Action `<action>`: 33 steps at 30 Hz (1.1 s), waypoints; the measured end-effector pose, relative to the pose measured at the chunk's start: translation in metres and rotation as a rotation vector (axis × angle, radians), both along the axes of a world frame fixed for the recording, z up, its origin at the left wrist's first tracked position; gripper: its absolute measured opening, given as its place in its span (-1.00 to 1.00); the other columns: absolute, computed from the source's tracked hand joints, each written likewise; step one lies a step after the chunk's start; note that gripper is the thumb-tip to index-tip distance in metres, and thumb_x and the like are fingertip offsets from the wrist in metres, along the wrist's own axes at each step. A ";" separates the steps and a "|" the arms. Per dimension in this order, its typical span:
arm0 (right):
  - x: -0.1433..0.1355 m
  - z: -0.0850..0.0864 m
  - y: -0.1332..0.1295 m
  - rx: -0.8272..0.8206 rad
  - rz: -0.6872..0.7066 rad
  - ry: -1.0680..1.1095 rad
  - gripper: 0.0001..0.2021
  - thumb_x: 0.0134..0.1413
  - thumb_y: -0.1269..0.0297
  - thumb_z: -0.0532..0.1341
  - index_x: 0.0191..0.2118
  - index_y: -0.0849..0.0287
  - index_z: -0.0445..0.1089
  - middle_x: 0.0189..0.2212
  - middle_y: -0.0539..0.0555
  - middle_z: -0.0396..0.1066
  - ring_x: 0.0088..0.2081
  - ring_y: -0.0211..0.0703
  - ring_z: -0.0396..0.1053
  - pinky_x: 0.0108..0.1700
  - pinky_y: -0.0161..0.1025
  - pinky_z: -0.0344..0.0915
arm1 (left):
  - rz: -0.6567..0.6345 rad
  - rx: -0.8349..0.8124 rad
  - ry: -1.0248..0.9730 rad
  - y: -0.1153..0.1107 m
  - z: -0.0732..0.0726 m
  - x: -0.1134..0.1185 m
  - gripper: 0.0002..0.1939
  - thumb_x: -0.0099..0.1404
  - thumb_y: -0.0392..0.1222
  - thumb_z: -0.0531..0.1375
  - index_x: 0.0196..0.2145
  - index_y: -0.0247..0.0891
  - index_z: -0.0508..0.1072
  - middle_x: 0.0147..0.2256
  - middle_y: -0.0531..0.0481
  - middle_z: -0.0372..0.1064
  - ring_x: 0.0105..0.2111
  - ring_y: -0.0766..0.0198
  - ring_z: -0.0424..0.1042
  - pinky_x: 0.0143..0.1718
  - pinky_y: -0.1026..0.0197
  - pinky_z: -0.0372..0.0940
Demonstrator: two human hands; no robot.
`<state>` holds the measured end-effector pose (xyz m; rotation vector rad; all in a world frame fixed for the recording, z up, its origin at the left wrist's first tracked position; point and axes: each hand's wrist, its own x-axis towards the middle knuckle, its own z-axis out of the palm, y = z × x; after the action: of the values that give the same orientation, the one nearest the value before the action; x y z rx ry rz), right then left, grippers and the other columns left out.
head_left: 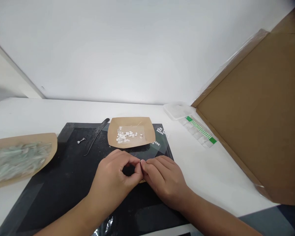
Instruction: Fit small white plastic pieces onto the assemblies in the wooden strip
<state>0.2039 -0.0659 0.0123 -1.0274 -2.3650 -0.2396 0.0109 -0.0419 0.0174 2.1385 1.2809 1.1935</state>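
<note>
My left hand [115,177] and my right hand [166,180] meet fingertip to fingertip above the black mat [64,183]. Thumb and forefinger of the left are pinched together; the right one's fingers are curled closed against them. Between the tips shows a tiny dark bit, too small to name. A tan edge of something peeks out under the fingers, mostly hidden. Just beyond the hands sits a brown paper tray [110,131] with small white round pieces [124,136] in it. White dot stickers [160,131] lie to the right of that tray.
A black curved tool [97,136] and a small metal piece [81,141] lie on the mat. At left stands a paper tray [54,144] full of clear packets [19,160]. On the right are a compartment box with a green strip [201,129], a clear lid [177,109] and a cardboard box [255,114].
</note>
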 end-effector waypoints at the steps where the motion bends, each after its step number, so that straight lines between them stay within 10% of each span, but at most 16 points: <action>1: -0.001 0.000 0.000 0.008 0.005 0.005 -0.89 0.44 0.49 0.16 -0.15 0.22 0.43 -0.37 0.09 0.55 -0.37 -0.12 0.40 -0.32 -0.14 0.28 | 0.012 -0.005 0.016 -0.001 0.000 0.000 -0.92 0.21 -0.29 0.32 -0.43 -0.18 0.59 -0.48 0.10 0.52 -0.48 0.27 0.47 -0.48 0.26 0.30; 18: -0.003 -0.007 0.001 0.012 0.040 0.107 -0.95 0.37 0.51 0.25 -0.19 0.29 0.43 -0.40 0.10 0.53 -0.39 -0.12 0.39 -0.34 -0.16 0.26 | 0.023 -0.149 -0.020 -0.006 -0.001 0.002 -0.88 0.25 -0.27 0.28 -0.44 -0.21 0.60 -0.47 0.08 0.51 -0.48 0.32 0.53 -0.47 0.35 0.48; 33: -0.004 -0.010 0.003 -0.099 0.007 0.302 -0.90 0.34 0.49 0.28 -0.23 0.19 0.38 -0.43 0.03 0.52 -0.41 -0.20 0.44 -0.32 -0.25 0.32 | -0.039 -0.662 -0.180 0.004 0.009 -0.003 -0.90 0.15 -0.18 0.34 -0.42 -0.19 0.68 -0.45 0.05 0.63 -0.46 0.25 0.59 -0.46 0.37 0.46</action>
<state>0.2001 -0.0626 0.0021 -1.0216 -2.1229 0.0354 0.0079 -0.0375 0.0269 1.5326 1.3111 0.7712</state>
